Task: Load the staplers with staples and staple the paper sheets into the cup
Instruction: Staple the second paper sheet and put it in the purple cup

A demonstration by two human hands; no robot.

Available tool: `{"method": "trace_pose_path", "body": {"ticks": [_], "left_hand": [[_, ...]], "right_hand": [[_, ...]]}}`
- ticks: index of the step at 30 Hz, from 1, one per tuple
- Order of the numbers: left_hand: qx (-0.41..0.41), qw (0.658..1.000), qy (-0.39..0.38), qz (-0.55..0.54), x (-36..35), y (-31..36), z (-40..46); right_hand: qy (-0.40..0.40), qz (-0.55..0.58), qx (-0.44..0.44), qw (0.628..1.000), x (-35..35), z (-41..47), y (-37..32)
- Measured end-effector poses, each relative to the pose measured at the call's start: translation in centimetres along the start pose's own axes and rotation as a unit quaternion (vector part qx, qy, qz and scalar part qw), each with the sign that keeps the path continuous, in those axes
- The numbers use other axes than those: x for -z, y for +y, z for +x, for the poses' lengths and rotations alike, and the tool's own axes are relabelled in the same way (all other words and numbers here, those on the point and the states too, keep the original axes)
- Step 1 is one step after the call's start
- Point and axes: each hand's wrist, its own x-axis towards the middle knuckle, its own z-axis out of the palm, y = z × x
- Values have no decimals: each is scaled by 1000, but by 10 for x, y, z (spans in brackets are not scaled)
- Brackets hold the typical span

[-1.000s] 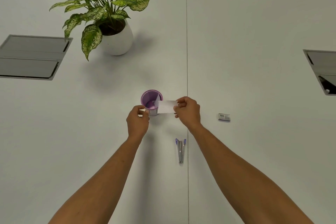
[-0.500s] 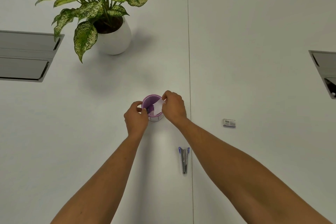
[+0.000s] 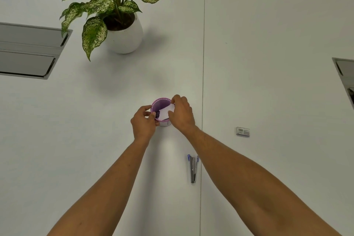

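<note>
Both hands meet at the purple cup [image 3: 160, 104] in the middle of the white bench [image 3: 268, 63]: the left hand [image 3: 143, 123] grips its near-left rim, while the right hand [image 3: 181, 113] pinches a white paper sheet [image 3: 166, 111] that sits partly inside the cup's mouth. A stapler [image 3: 193, 168] lies flat on the bench nearer the person, under the right forearm, and a small staple box [image 3: 242, 131] rests well off to the right. A potted plant [image 3: 115, 15] stands far behind the cup.

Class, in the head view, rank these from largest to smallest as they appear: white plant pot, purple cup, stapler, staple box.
1. white plant pot
2. purple cup and stapler: too close to rank
3. staple box
</note>
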Motion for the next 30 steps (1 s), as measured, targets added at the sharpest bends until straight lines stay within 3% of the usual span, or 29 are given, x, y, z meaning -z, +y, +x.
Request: {"method": "trace_pose_path", "body": {"ticks": [10, 20, 30], "left_hand": [[-8, 1000, -10, -4, -1, -3, 3], [-17, 1000, 6, -2, 5, -7, -1], [-44, 997, 49, 44, 1, -18, -47]], "right_hand": [[16, -105, 67, 992, -5, 4, 2], [68, -45, -4, 997, 1, -3, 11], [143, -49, -45, 987, 8, -85, 97]]}}
